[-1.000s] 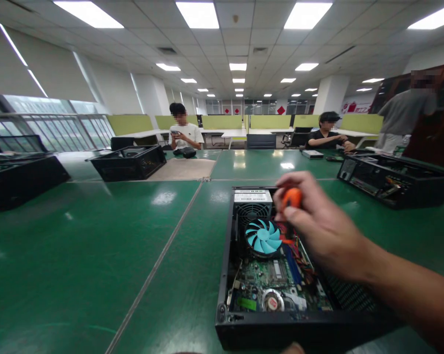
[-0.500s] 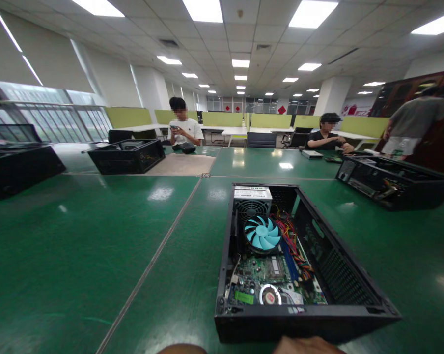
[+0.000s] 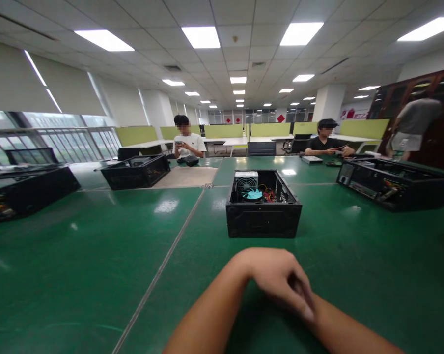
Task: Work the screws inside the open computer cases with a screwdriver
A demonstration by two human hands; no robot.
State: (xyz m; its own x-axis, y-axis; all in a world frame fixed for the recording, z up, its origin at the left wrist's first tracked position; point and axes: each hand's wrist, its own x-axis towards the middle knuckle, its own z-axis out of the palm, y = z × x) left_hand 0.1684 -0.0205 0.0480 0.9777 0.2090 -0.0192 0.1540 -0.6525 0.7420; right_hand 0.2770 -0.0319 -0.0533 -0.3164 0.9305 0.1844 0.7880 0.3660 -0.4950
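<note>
Green is covering the desk (image 3: 115, 270) in the head view, and a black computer case (image 3: 264, 221) is lying on it with its open side up. Reading the clock from the left hand (image 3: 281, 275), this case is sitting just short of twelve o'clock, apart from the fingers. Inside it, a turquoise fan (image 3: 252, 194) is showing, with a power supply (image 3: 246, 182) sitting beyond it and coloured wires (image 3: 269, 194) lying at the fan's three o'clock.

The left hand is bending at the wrist, its fingers curling down by the right forearm (image 3: 349, 324), which is extending toward four o'clock. Whether that grip is clasping the forearm or only resting there, I cannot tell. The right hand is lying hidden behind the left, so I cannot tell its grip either.

Other opened cases are resting at nine (image 3: 34, 191), ten (image 3: 137, 172) and two o'clock (image 3: 395, 182). Farther off, a person in white (image 3: 192, 142) is sitting near eleven, a person in black (image 3: 327, 143) is sitting at one, and a person in grey (image 3: 415, 123) is standing toward two.
</note>
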